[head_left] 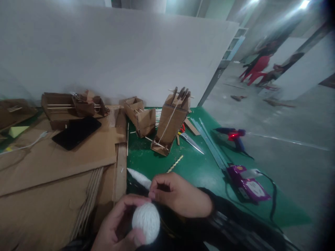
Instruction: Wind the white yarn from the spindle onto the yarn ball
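At the bottom centre my left hand [119, 223] holds a ball of white string [146, 223], its fingers curled round the ball. Just above and to the right, my right hand [174, 195] has its fingertips pinched together near the ball's top; what lies between them is too small to make out. A white pointed item [140, 178] lies beyond my hands, partly hidden by the right one. Farther up stands a tall cardboard structure [170, 122] with a string along its front and sticks at its top.
Scissors [192, 141], clear strips [210, 146], a glue gun [232, 134] and a purple packet [248, 184] lie on the right of the green table [191, 165]. Cardboard sheets [52, 167], a black tablet-like object [77, 133] and cardboard boxes [61, 108] occupy the left. Behind stands a white panel [117, 55].
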Available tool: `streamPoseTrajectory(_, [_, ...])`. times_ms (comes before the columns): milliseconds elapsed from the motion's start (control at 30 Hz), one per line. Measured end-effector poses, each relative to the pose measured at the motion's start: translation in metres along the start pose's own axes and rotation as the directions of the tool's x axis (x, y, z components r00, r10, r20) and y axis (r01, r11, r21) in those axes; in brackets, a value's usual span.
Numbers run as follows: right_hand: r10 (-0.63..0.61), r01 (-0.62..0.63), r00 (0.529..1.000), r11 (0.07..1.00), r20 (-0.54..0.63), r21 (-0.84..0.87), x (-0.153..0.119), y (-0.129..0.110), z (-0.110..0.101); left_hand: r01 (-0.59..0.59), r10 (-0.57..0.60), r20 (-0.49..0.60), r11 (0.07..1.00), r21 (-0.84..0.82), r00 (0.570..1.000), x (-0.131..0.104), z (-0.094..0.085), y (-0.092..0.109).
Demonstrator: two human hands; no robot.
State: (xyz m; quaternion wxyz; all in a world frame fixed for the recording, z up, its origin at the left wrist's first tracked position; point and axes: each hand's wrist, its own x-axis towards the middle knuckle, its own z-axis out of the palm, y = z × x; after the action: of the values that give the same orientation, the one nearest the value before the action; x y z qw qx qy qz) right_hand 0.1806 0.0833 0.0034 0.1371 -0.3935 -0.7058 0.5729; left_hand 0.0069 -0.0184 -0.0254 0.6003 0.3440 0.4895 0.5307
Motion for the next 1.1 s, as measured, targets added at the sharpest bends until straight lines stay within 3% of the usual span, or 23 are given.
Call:
streamPoseTrajectory(233, [-0.050, 0.012, 0.988, 0.968, -0.147, -0.252, -0.010, -0.018, 0.006, -0.069, 0.070, 0.004, 0.969, 0.237, 0.998, 0.008, 0.003, -0.015])
streamPoseTrajectory(467, [-0.093, 0.051, 0.965, 0.984, -0.245, -0.173, -0.039, -0.030, 0.022, -0.059, 0.097, -0.089, 0.931, 0.360, 0.991, 0.018, -0.004, -0.014])
streamPoseTrajectory(567, [-0.125, 0.096, 0.961, 0.988, -0.247, -0.124, -0.040, -0.023, 0.038, -0.029, 0.061, -0.105, 0.960, 0.279, 0.993, 0.019, -0.006, -0.007])
streamPoseTrajectory(667, [-0.159, 0.141, 0.946, 0.987, -0.282, -0.081, -0.035, -0.012, 0.053, -0.033, 0.038, -0.136, 0.999, 0.035, 0.990, 0.018, -0.002, -0.004])
streamPoseTrajectory(833, [-0.162, 0.155, 0.929, 0.987, -0.334, -0.048, -0.027, -0.001, 0.058, -0.021, -0.018, -0.113, 0.943, -0.331, 0.993, 0.017, 0.005, -0.005])
streamPoseTrajectory(933, [-0.150, 0.129, 0.954, 0.987, -0.259, -0.096, -0.024, 0.001, 0.050, 0.000, -0.029, -0.071, 0.925, -0.380, 0.997, 0.013, 0.004, -0.003])
streamPoseTrajectory(1100, [-0.145, 0.116, 0.987, 0.946, -0.075, -0.302, -0.017, 0.004, 0.021, 0.126, -0.119, 0.042, 0.958, -0.258, 0.992, 0.007, -0.008, -0.006])
